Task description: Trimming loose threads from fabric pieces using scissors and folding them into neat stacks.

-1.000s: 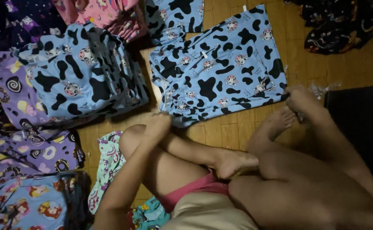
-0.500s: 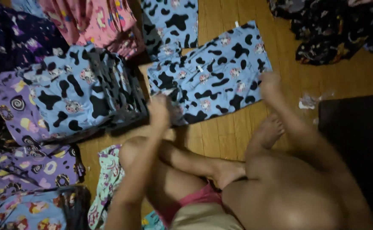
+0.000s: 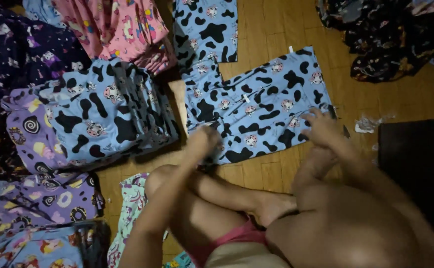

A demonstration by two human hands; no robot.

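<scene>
A floor of warm brown wooden planks carries everything, and cloth crowds it on the left and along the top. The largest heap is a tall stack of folded blue cow-print garments, with purple doughnut-print folded pieces below it and a dark patterned pile at the upper right. Between them lies a flat blue cotton garment with black cow patches, its long axis running from lower left up to upper right; bare planks show beyond its upper and right edges. The left hand is closed on its lower left corner, though blurred. The right hand rests on its lower right edge; whether the fingers pinch the cloth cannot be told.
</scene>
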